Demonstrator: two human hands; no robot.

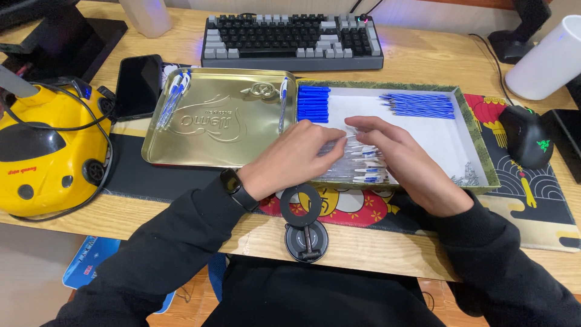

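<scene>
Reaching into the shallow white-lined box point(448, 142) at the centre right of the frame, you have both hands meeting over a pile of clear pen barrels point(363, 166) with white and blue ends along its near wall. Your left hand point(296, 158) lies palm down with its fingers curled onto the pile, and your right hand point(402, 163) comes in from the right, thumb and forefinger pinched on one clear barrel point(339, 144) between the two hands; whether your left hand actually grips anything you cannot tell from here. Further back in the box, a neat stack of blue caps point(313, 104) sits in the upper left corner and a row of blue refills point(420, 105) in the upper right. Just left of the box lies a gold tin lid point(212, 130) holding a few finished pens point(172, 97). On the worktop point(423, 54) a keyboard point(290, 36) stands behind, a black mouse point(526, 136) at right.
</scene>
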